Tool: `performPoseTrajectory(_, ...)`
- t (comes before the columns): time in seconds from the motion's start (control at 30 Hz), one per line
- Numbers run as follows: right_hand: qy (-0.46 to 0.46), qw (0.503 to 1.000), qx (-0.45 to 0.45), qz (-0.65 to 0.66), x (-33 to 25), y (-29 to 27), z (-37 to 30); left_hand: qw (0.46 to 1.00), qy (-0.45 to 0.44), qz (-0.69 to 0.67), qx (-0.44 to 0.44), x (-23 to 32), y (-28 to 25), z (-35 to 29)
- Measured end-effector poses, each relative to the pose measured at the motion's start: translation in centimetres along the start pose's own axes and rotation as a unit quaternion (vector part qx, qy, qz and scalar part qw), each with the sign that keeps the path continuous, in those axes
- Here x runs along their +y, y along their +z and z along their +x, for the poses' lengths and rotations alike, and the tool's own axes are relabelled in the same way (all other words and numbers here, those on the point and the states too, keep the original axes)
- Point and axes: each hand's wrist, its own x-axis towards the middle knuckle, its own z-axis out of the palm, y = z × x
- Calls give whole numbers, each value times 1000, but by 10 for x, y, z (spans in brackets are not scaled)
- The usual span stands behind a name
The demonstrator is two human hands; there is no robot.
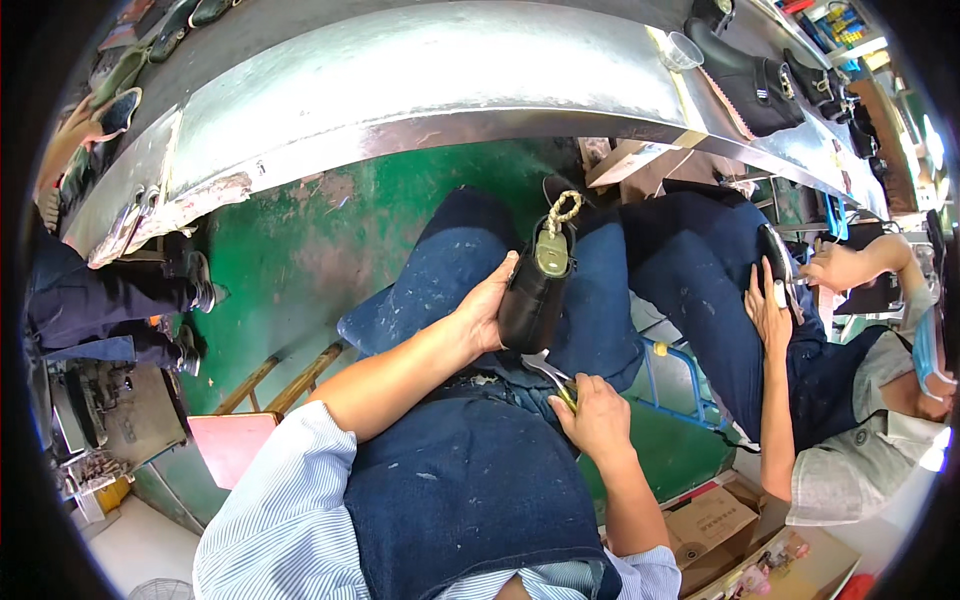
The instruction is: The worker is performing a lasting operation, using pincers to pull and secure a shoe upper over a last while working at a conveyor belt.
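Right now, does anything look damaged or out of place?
Yes: ragged whitish material lines the left front edge of the grey bench, looking torn. The green floor has worn, discoloured patches. The black shoe in the left hand shows no obvious damage.

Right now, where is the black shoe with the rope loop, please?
In the head view, the black shoe is slightly right of centre, in the left grip, just above the tool in the right grip.
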Motion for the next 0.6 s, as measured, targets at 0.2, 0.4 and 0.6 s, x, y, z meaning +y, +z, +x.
performPoseTrajectory(0.2,8,1000,-5,-25,8,9,-8,957,155,241,55,-12,28,-30)
performPoseTrajectory(0.4,-7,1000,-2,-4,12,12,-4,866,339,368,-2,38,126,-88)
performPoseTrajectory(0.6,2,998,-28,59,26,21,29,888,299,349,-16,169,235,-53)
